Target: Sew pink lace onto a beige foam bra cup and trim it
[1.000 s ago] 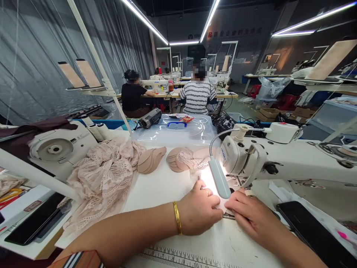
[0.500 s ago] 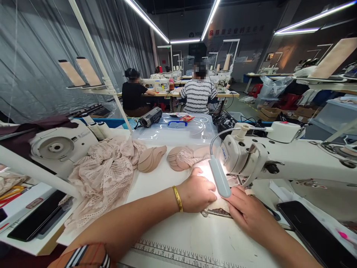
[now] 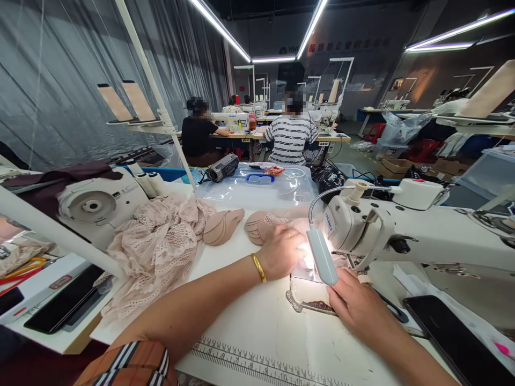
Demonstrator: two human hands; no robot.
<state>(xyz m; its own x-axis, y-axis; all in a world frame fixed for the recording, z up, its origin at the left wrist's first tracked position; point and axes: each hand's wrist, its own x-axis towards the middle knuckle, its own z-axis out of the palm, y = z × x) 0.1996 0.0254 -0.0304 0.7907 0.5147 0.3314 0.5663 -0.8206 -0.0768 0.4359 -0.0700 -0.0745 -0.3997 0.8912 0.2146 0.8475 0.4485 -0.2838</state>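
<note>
Though near lamp (image 3: 323, 258) edges, hands (image 3: 282, 252) (image 3: 353, 300) apart

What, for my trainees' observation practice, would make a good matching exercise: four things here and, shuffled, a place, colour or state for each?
1. Left hand
2. Lamp
3. Lace
4. Ruler

A. Piled in a heap
B. Along the near edge of the table
C. Shining
D. Has a gold bracelet at its wrist

Pairs: 1-D, 2-C, 3-A, 4-B
</note>
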